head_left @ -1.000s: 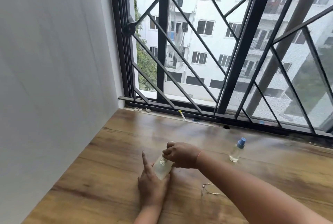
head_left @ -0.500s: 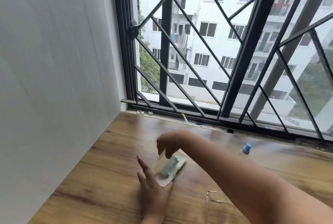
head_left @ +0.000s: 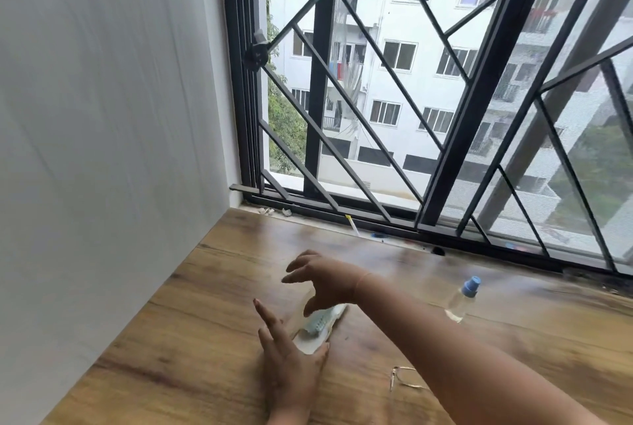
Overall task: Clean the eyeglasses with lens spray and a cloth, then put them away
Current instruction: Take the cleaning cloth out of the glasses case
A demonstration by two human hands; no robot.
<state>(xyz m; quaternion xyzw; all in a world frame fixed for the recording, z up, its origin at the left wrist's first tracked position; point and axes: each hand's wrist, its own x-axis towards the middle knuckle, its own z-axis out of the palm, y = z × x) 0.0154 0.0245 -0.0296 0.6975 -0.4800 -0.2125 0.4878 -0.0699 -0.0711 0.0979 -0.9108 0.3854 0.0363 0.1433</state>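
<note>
An open translucent eyeglass case [head_left: 310,344] lies on the wooden table [head_left: 205,322] with a folded pale blue cloth [head_left: 318,321] inside. My left hand [head_left: 291,359] rests at the case's near end, fingers straight and spread, thumb beside its edge. Just above the far end hovers my right hand [head_left: 325,282], fingers spread and loosely bent, holding nothing. The thin-rimmed eyeglasses [head_left: 404,380] lie on the table to the right, partly hidden by my right forearm. A clear spray bottle [head_left: 460,303] with a blue cap stands farther right.
A white wall [head_left: 102,150] runs along the table's left side. A black window grille [head_left: 445,150] closes off the far edge, with small scraps lying on its sill [head_left: 352,224].
The case, held shut between both hands a second ago, now lies open on the table. My right hand has let go of it and lifted away.
</note>
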